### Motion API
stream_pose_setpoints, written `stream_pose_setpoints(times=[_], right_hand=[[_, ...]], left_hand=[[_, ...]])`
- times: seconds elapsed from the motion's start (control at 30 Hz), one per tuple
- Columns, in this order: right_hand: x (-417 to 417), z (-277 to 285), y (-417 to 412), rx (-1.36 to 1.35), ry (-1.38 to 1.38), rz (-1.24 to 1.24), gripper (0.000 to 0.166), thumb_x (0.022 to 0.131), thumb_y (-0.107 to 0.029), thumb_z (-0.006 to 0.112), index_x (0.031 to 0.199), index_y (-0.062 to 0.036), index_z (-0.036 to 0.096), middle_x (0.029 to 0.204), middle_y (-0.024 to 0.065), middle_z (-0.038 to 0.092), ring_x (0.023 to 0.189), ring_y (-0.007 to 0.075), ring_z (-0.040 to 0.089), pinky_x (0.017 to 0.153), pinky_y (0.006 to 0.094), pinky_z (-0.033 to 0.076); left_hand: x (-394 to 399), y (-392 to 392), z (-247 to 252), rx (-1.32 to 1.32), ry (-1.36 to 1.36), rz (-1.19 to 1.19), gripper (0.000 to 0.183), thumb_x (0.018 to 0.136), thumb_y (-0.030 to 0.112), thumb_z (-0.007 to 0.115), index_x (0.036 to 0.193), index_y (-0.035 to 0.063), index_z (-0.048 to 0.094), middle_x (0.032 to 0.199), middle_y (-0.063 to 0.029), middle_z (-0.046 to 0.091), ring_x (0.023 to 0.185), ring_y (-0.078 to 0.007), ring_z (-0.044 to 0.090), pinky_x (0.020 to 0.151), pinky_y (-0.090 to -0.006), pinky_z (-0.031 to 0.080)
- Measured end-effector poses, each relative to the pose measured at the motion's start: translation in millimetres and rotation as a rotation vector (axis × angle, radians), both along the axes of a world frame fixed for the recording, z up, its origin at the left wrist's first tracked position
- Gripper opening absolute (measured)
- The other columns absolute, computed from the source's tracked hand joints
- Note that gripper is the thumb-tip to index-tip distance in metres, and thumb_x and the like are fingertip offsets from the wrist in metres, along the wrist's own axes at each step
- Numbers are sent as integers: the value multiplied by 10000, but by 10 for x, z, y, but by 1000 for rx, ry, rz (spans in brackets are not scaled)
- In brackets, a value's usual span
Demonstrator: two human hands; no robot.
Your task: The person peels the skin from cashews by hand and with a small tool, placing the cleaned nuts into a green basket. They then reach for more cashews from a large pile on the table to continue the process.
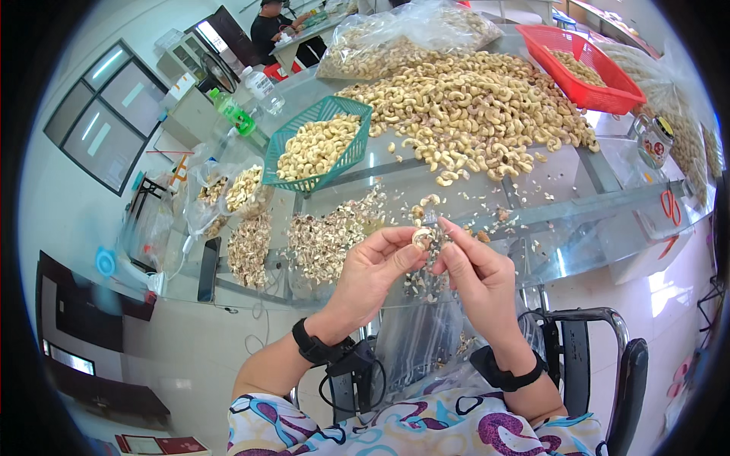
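A pale, curved cashew kernel (422,238) is pinched between the thumb and fingers of my left hand (379,259), above the glass tabletop's near edge. My right hand (478,273) is close beside it, its thumb and forefinger nearly together. Whether a small thing sits between those fingertips is too fine to tell. Just beyond the hands lie a few loose cashews (429,200). Bits of skin and broken nut (422,285) are scattered under and around the fingers. A green plastic basket (368,128) of pale cashews stands beyond my left hand, and a large cashew heap (485,108) spreads farther back.
Piles of skin fragments (325,239) lie left, near a phone (209,269) and bagged nuts (245,191). Two bottles (234,111) stand behind. A red basket (619,94), glass jar (655,142) and red-handled scissors (670,208) are right. A person (274,31) sits at a far table.
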State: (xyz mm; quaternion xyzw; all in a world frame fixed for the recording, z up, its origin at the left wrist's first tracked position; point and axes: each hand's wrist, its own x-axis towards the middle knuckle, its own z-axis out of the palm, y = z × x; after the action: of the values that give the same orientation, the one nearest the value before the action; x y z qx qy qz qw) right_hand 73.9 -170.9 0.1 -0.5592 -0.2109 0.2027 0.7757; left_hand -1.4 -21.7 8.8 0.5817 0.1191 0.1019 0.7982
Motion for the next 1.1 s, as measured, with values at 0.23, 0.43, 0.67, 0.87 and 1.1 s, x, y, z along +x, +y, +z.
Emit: stream_pose_setpoints(times=[0.23,0.43,0.67,0.87,1.1], right_hand=[[24,-14,-3,-101,-410,-6,334,850,-30,596,1182,1,576,771,114,653,651,109,623,581,230,476],[34,-37,19,-100,-464,-33,316,842,-49,610,1156,-14,599,707,104,620,586,127,604,534,247,455],[65,-61,37,-169,-537,-83,297,843,-46,606,1138,-13,610,679,95,600,572,122,577,526,244,437],[37,-35,23,-34,-325,43,297,854,-34,592,1149,3,600,741,94,635,626,97,593,561,219,454],[72,-68,55,-125,-523,-54,280,841,-28,600,1120,-10,622,668,87,585,544,105,538,503,246,418]], left_hand=[[-7,1,33,87,-17,-17,279,873,83,609,1136,4,560,995,-69,634,884,-116,610,819,-256,504],[-6,-9,53,150,-15,13,269,859,88,630,1111,3,586,972,-65,641,866,-109,611,793,-250,505],[-6,0,26,128,7,19,268,853,88,640,1102,0,592,986,-68,642,872,-107,606,794,-246,503],[-11,24,33,199,-3,29,274,840,60,650,1099,-7,590,988,-67,640,887,-102,600,806,-248,503],[-8,-22,67,187,19,53,263,836,55,654,1084,-8,591,994,-68,639,891,-101,598,811,-243,497]])
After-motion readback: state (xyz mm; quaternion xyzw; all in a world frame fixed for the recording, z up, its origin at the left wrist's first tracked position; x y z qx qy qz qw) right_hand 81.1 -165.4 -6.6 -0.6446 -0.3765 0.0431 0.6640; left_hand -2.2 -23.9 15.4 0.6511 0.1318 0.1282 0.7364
